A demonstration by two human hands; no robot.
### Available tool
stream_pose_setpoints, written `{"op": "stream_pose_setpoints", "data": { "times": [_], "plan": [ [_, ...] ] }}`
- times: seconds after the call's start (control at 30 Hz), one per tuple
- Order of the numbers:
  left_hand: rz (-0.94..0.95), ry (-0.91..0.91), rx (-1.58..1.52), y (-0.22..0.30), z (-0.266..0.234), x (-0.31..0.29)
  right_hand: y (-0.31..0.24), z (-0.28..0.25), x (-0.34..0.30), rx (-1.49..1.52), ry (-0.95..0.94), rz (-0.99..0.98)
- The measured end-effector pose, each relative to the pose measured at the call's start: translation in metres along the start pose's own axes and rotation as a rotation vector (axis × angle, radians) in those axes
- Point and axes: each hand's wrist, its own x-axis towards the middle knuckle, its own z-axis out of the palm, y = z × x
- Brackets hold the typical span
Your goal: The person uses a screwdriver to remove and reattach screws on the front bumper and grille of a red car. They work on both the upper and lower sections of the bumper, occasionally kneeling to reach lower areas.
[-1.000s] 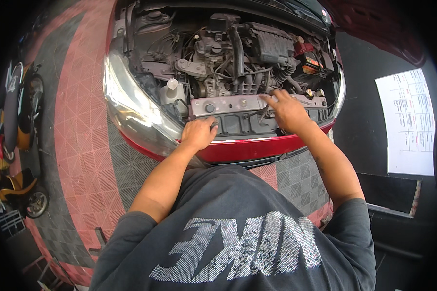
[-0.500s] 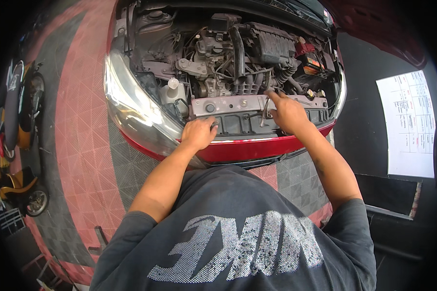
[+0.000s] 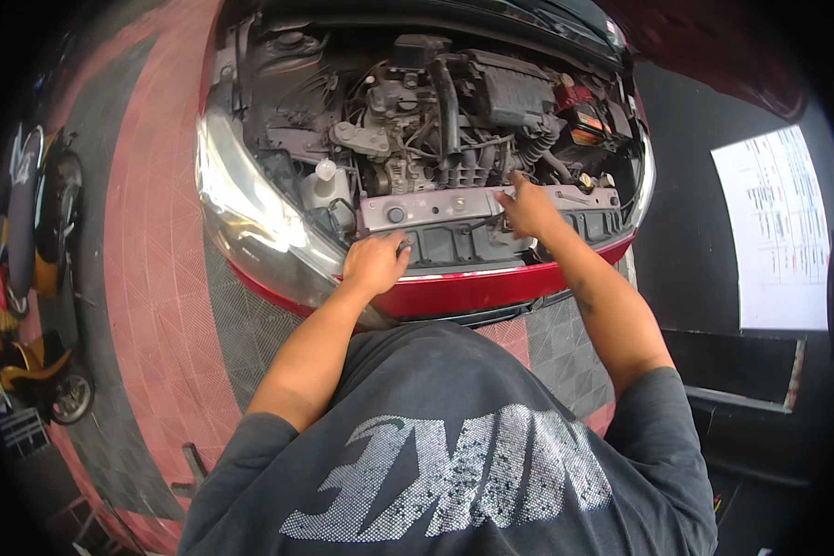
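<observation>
My left hand (image 3: pixel 377 263) rests at the front edge of the car's engine bay, beside the headlight (image 3: pixel 259 199). Its fingers are curled, and a small dark piece shows by the thumb; I cannot make out what it is. My right hand (image 3: pixel 531 211) is over the metal crossbar (image 3: pixel 422 209) behind the red bumper (image 3: pixel 473 289), its fingers bent together. Whatever lies in its grip is hidden under the palm. Below the crossbar runs a black plastic cover (image 3: pixel 445 245). The engine (image 3: pixel 408 102) lies just beyond my hands.
A white-capped reservoir (image 3: pixel 325 188) stands near the left headlight, and a battery (image 3: pixel 584 120) sits at the right of the bay. Motorcycles (image 3: pixel 42 278) stand far left on the tiled floor (image 3: pixel 153 278). A white sheet (image 3: pixel 774 232) hangs on the dark right wall.
My right hand has shifted slightly left and turned over the crossbar. The slim metal tool that showed beside it before is now mostly covered. My left hand stays at the front edge.
</observation>
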Motion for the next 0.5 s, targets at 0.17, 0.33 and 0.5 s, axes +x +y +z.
{"op": "stream_pose_setpoints", "data": {
  "times": [0.17,0.33,0.5],
  "plan": [
    [0.020,0.010,-0.011,-0.002,0.001,0.000,0.026,-0.037,-0.029,-0.777,0.234,-0.942],
    [0.017,0.020,-0.016,0.001,0.000,0.002,0.020,-0.012,-0.022,-0.720,0.004,-0.738],
    [0.011,0.016,-0.011,0.002,-0.001,0.000,-0.002,0.007,-0.026,0.066,0.063,-0.032]
  ]
}}
